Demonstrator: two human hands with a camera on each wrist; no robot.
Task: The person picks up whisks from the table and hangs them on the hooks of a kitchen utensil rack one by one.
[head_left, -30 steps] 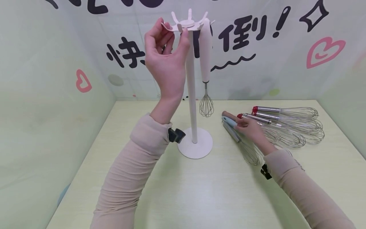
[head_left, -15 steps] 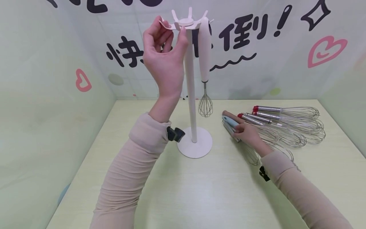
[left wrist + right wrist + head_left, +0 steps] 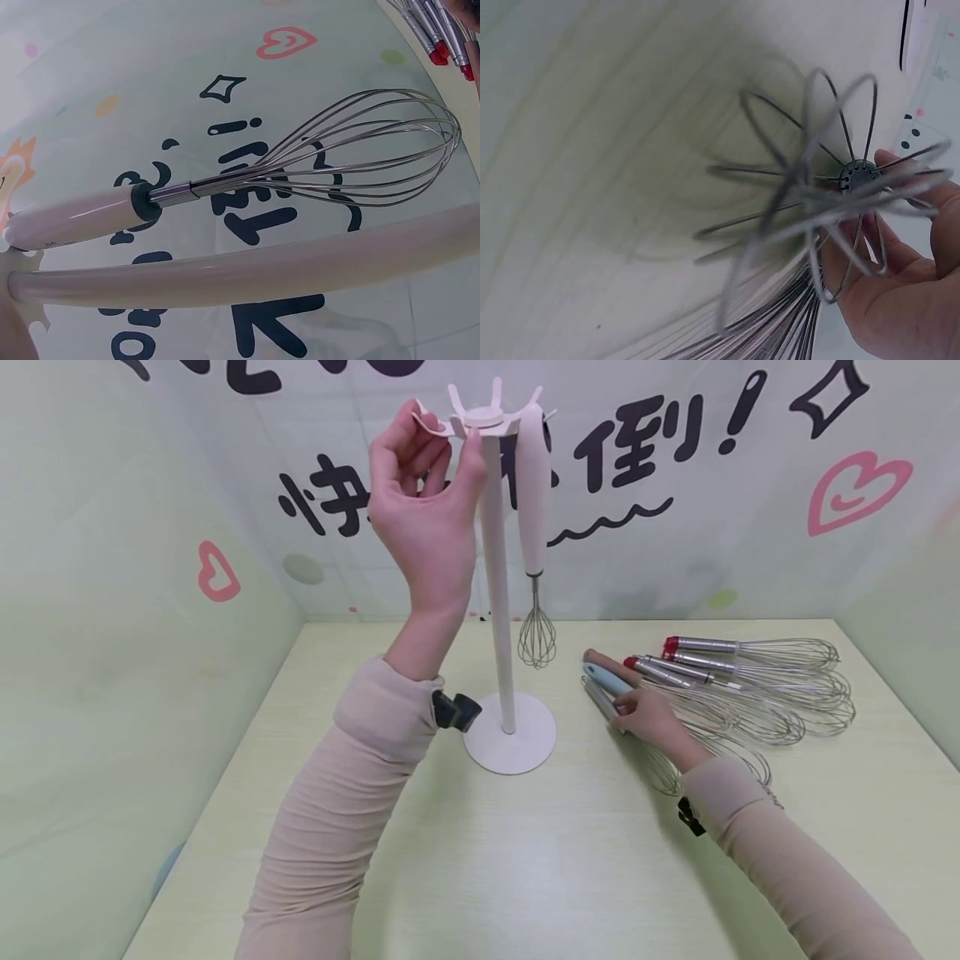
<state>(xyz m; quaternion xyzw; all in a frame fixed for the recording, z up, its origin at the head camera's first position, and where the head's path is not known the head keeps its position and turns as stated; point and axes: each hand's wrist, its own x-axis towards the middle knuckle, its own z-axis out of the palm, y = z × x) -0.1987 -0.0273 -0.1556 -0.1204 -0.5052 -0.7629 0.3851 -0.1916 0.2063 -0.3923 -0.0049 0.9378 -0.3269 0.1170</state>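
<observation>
Whisk rack and loose whisks on the surface.
A rack hook (image 3: pixel 429 425) is pinched by the left hand (image 3: pixel 423 514); the steel-handled whisk (image 3: pixel 637 739) is gripped by the right hand (image 3: pixel 648 717).

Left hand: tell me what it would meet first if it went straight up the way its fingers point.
Probably the curled hook arms of the white rack; the left hand has fingertips already at them. Depth is unclear.
</observation>
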